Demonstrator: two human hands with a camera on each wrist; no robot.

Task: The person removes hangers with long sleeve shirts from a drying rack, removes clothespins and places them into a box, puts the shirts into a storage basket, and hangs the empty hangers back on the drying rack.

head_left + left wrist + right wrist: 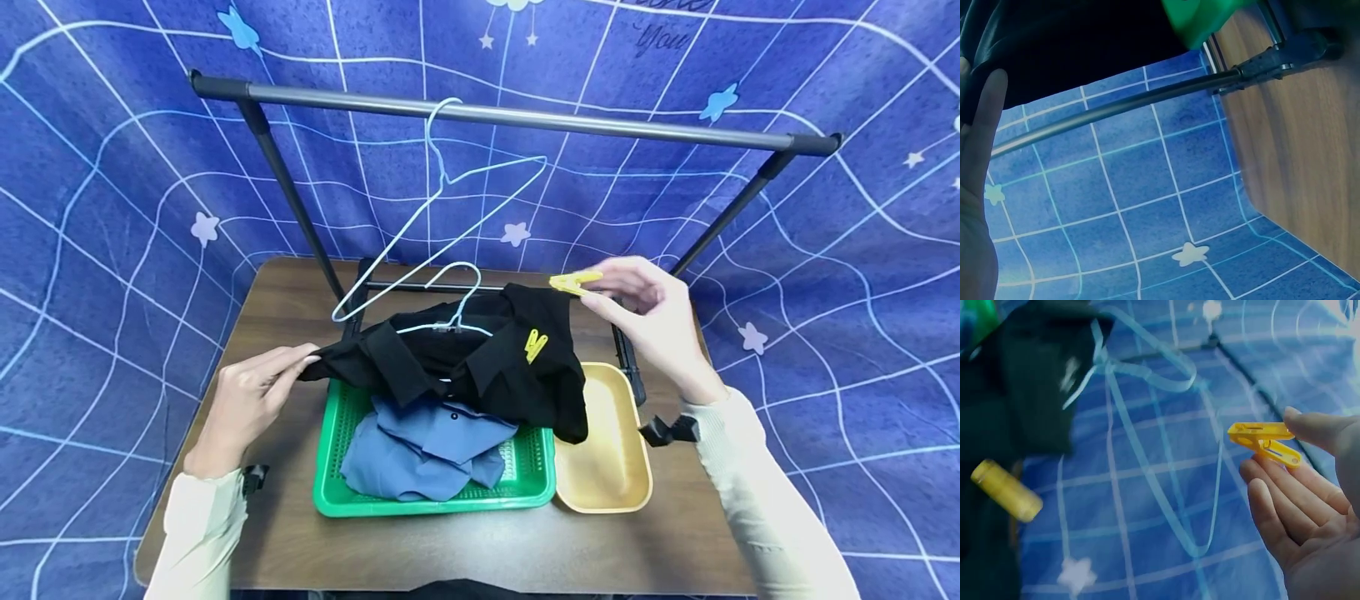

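Observation:
A black collared shirt is on a light blue hanger, above the green basket. My left hand pinches the shirt's edge at the left between thumb and fingers; the left wrist view shows the thumb against the dark cloth. In my right hand is a yellow clothespin, pinched by its ends between thumb and fingers, apart from the shirt. Another yellow clothespin sits on the shirt's right shoulder. An empty light blue hanger hangs from the rack's bar, behind the shirt.
A metal rail on black posts spans the back. The green basket holds a folded blue shirt. Beside it stands a beige tray. All rest on a wooden table, before a patterned blue cloth backdrop.

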